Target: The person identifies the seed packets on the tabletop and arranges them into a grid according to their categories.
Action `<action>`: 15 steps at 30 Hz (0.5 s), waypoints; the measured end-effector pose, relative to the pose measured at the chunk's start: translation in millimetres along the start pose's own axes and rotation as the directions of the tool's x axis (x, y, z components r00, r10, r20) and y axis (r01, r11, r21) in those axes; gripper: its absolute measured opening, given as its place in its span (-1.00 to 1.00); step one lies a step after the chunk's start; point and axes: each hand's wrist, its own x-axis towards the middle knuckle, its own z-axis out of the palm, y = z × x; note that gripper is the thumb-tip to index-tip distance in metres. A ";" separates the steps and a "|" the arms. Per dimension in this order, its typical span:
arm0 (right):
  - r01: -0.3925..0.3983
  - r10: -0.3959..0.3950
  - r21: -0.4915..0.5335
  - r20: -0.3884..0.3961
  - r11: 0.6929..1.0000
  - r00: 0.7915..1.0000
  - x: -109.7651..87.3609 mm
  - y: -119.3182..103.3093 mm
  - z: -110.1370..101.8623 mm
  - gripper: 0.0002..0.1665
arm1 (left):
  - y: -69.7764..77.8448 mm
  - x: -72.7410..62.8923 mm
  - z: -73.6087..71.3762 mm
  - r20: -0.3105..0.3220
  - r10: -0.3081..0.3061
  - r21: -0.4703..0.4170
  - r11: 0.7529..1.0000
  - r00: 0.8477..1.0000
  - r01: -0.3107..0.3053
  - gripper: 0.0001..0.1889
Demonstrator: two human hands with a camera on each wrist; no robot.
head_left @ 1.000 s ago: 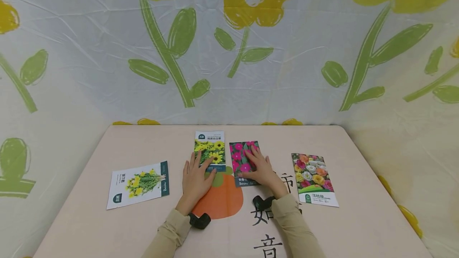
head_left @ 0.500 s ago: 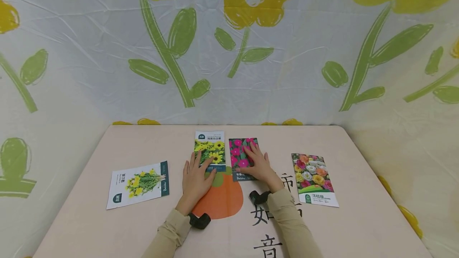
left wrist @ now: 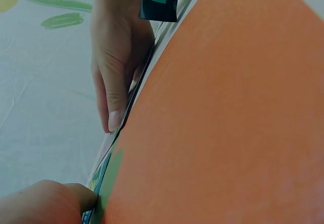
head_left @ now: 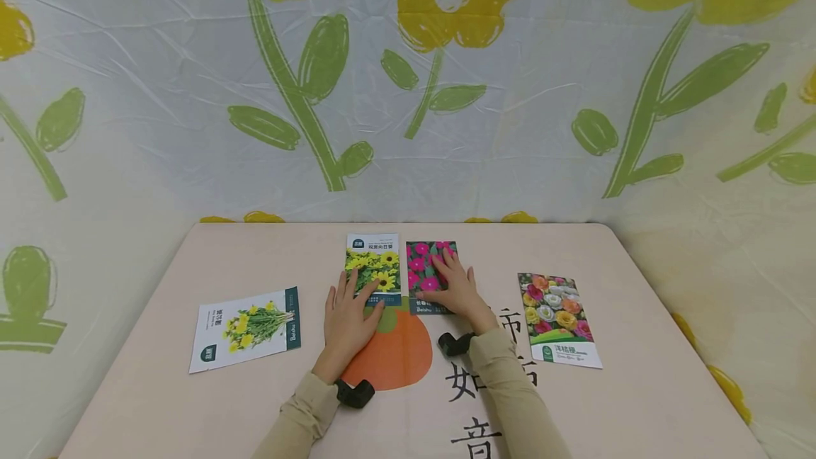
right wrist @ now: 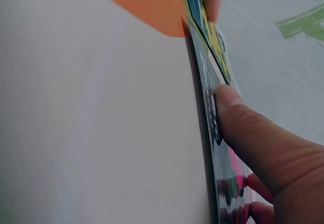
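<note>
My left hand (head_left: 349, 323) rests with fingers spread on the lower part of a seed packet with yellow flowers (head_left: 358, 261). Just to its right lies a second seed packet with pink flowers (head_left: 417, 268), nearly level with the first across a narrow gap. My right hand (head_left: 462, 293) lies on this pink packet, fingers spread over its right side and thumb near the dark bottom band. In the right wrist view the thumb (right wrist: 233, 105) presses the packet's face by the printed lettering. Both packets lie flat, partly hidden under the hands.
A white seed packet with yellow dandelions (head_left: 245, 328) lies sideways at the left. Another packet with mixed-colour blooms (head_left: 554, 314) lies at the right. The pink table (head_left: 637, 402) bears an orange fruit print (head_left: 398, 353) and black characters. A flower-printed cloth (head_left: 510, 112) hangs behind.
My right hand has slid the pink-flower packet away from me and slightly left, up beside the yellow-flower packet, straightening it a little. My left hand has stayed in place.
</note>
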 end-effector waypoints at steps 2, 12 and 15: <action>0.000 0.000 -0.004 -0.004 1.000 1.000 1.6 0.0 0.5 0.09 | -0.1 0.2 0.0 0.000 0.000 -0.001 1.000 1.000 0.000 -0.52; -0.013 0.012 -0.024 -0.017 1.000 1.000 12.5 2.5 4.5 0.09 | 1.1 0.2 -0.6 0.008 -0.011 0.000 1.000 1.000 0.011 -0.51; -0.021 0.021 -0.023 -0.020 1.000 1.000 14.8 2.1 5.3 0.10 | 0.6 0.3 -0.1 0.011 -0.014 -0.002 1.000 1.000 0.014 -0.51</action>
